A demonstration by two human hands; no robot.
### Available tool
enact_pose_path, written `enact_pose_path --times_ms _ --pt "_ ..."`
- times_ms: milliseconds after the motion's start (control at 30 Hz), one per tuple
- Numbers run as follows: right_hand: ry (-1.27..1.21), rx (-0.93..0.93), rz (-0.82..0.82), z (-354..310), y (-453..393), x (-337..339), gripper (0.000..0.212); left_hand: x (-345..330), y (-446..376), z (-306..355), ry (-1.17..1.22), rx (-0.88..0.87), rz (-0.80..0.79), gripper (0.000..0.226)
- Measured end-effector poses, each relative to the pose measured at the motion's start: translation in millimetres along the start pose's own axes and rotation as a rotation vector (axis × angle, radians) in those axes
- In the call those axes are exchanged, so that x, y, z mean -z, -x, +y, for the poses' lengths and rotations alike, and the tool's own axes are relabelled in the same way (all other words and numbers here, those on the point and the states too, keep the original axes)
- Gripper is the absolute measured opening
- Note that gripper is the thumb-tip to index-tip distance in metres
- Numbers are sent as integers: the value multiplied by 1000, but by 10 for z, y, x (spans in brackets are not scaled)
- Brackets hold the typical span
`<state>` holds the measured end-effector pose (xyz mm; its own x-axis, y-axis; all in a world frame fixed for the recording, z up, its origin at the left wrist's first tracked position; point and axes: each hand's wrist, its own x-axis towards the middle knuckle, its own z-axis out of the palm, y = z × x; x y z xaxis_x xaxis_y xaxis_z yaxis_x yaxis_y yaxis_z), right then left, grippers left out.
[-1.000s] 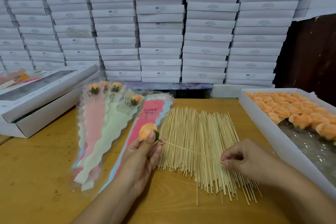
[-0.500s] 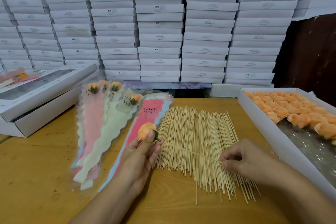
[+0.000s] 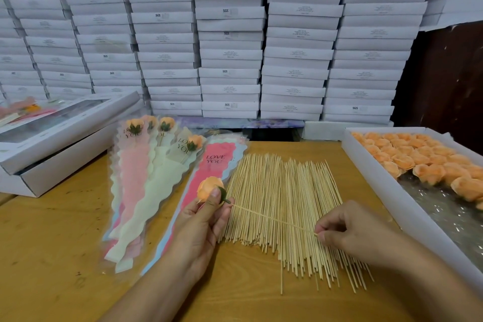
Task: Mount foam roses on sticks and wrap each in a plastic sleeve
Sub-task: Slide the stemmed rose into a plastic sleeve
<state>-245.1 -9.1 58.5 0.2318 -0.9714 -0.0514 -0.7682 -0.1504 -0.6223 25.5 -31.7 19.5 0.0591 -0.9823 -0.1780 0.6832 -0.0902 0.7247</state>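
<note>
One stick [image 3: 271,219] end inside right hand [image 3: 347,232]

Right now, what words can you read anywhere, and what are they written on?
"LOVE YOU": on the red plastic sleeve.
"LOVE YOU", partly hidden: on the cream sleeve holding a rose.
"YOU", with "LOVE" covered above it: on the pink sleeve.
"SGS": on several stacked white boxes.
The boxes' small printed labels are too blurred to read.
</note>
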Motion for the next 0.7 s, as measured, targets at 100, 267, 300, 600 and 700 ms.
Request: enact_pose_path --times_ms 100,267,300,600,700 --pt "8 7 -4 4 1 -10 40 -5 3 0 7 3 6 41" --pt "-39 10 23 22 -17 -66 27 4 0 -4 10 0 9 40" --pt "-45 10 31 29 -24 -72 25 7 -1 -4 13 2 9 39" --pt "-61 44 28 37 -69 -244 24 24 -9 17 87 27 17 25" --pt "-88 48 135 25 -95 -281 17 22 -11 30 101 7 28 28"
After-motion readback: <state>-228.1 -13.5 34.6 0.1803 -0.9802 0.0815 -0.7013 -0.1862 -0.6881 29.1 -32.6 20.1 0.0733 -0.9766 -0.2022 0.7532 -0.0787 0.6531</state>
